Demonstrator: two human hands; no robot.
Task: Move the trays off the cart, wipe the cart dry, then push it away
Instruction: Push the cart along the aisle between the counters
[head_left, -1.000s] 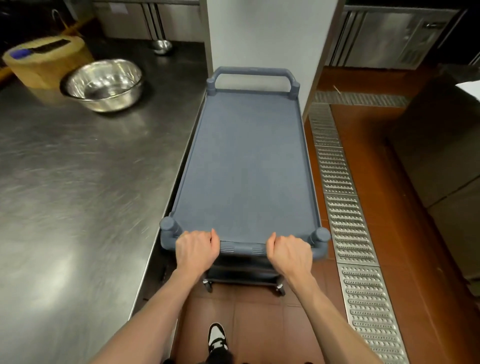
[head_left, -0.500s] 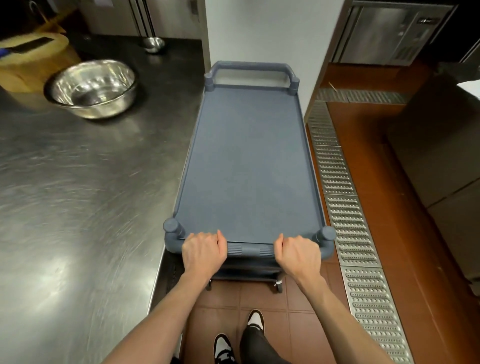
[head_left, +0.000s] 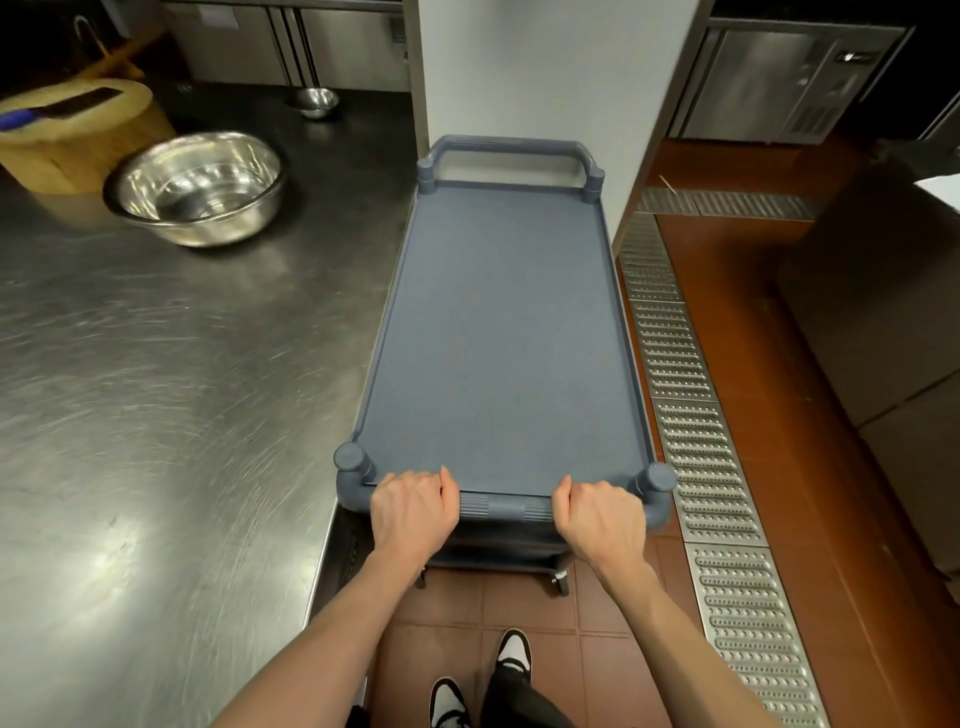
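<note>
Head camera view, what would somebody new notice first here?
Probably the long grey cart down the middle, its top bare, with the left hand and right hand both gripping its near handle. Next, the shiny steel bowl on the steel counter to the left.

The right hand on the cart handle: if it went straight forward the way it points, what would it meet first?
The right hand grips the near handle and points along the cart. Its bare top offers no obstacle; the first thing in line would probably be the far handle, then the white wall.
</note>
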